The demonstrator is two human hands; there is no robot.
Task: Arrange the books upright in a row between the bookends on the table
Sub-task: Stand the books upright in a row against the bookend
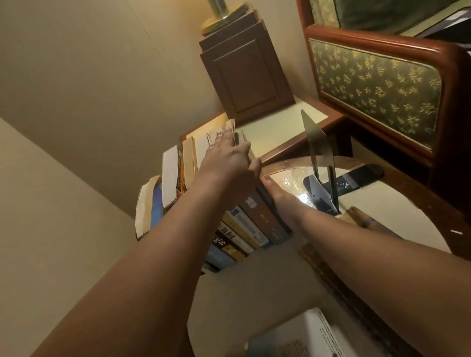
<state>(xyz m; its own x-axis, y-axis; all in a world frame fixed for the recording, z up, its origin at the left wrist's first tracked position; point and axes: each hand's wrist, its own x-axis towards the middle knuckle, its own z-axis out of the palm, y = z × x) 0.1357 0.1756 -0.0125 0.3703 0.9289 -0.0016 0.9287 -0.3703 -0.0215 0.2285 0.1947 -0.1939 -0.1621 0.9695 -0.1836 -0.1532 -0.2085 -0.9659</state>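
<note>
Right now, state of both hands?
Left hand: open, fingers flat on top of the books.
Right hand: open, pressed against the right end of the row.

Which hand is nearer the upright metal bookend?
Right. The right hand lies against the end of the row of books, just beside the bookend; the left hand rests atop that row, farther off.

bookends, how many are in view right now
1: a thin upright metal bookend stands right of the row of books, apart from it. Another may be hidden behind the books.
</note>
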